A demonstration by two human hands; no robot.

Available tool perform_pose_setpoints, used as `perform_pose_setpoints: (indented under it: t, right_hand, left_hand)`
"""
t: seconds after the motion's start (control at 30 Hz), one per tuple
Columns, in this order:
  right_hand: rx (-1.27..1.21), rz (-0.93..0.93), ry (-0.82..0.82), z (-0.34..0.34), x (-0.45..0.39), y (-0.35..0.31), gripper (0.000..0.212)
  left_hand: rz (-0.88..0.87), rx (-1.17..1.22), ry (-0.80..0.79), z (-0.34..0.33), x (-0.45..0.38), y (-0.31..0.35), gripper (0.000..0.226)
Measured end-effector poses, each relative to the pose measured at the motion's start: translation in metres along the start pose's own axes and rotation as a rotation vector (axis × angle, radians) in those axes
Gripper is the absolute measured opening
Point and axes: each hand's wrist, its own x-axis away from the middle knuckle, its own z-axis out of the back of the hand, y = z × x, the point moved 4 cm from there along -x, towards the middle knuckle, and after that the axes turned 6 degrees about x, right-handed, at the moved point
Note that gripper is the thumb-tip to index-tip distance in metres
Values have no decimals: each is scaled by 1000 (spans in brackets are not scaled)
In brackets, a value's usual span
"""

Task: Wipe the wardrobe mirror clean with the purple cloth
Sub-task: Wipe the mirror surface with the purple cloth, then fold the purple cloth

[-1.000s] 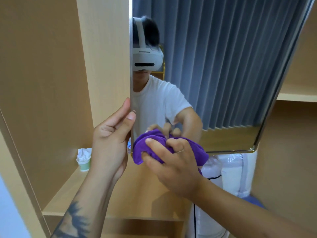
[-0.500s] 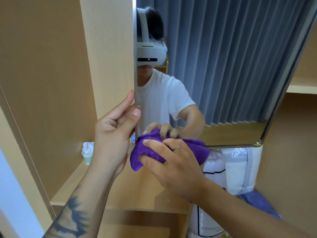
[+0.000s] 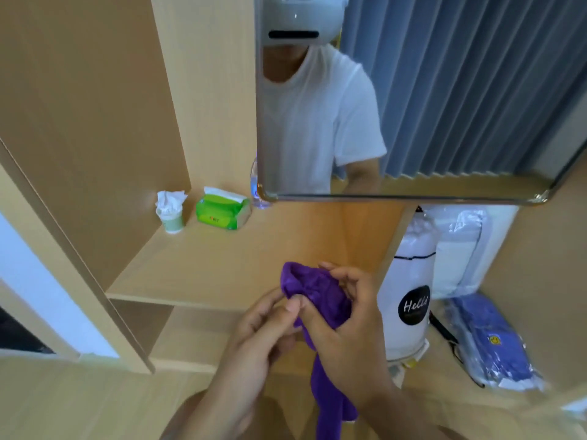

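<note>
The wardrobe mirror [image 3: 460,100] fills the upper right of the head view, its lower edge well above my hands, and reflects a person in a white shirt and a grey curtain. The purple cloth [image 3: 313,289] is bunched between both hands below the mirror, with one end hanging down towards the floor. My right hand [image 3: 346,338] grips the cloth from the right, fingers curled round it. My left hand [image 3: 260,331] pinches the cloth's left edge with thumb and fingers. Neither hand touches the mirror.
On the wooden wardrobe shelf [image 3: 222,262] stand a paper cup stuffed with tissue [image 3: 171,211], a green tissue pack [image 3: 222,212] and a bottle [image 3: 255,185] half hidden behind the mirror's corner. White bagged bedding [image 3: 409,296] and a blue packaged item [image 3: 489,338] lie at the lower right.
Both hands have dropped away from the mirror to below its lower edge. My left hand has let go of the mirror's edge and taken hold of the cloth. The view has tilted downward.
</note>
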Motion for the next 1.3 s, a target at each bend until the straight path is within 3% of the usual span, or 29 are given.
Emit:
perform_pose_setpoints:
  t: [0.17,0.3,0.37,0.47,0.67,0.73,0.83,0.93,1.07,1.23,1.3]
  right_hand:
    - [-175,-445,-4,-5,19,43,44]
    - [-270,-618,43,-3,30,61,23]
    - [-266,-751,43,-1,33,63,31]
    - [-275,-940,-16,3,35,48,35]
    - [-406,-1142,-91,19,27,-19,38]
    - [-473,-1194,-110,23,24,-50,41]
    - [-605,-1260,-138,28,18,-100,46]
    - [-577,-1239,-201,38,13,-145,52]
    - [-377,-1146,-339,59,1,-202,52]
    - [-222,-1108,-360,103,-8,-275,29]
    - [-274,-1118,-311,124,-16,-306,16]
  left_hand:
    - [96,30,42,2,0,-43,45]
    - [43,-126,123,1,0,-58,42]
    - [62,-192,160,-4,3,-57,39]
    - [150,-234,191,-13,13,-41,43]
    - [268,-260,221,-31,46,25,42]
    - [290,-248,172,-39,60,49,40]
    - [307,-367,89,-57,80,87,68]
    - [204,-442,233,-65,91,128,43]
    - [286,-311,321,-84,111,184,14]
    - [496,-115,552,-107,145,251,60]
    - [554,-48,596,-121,157,278,65]
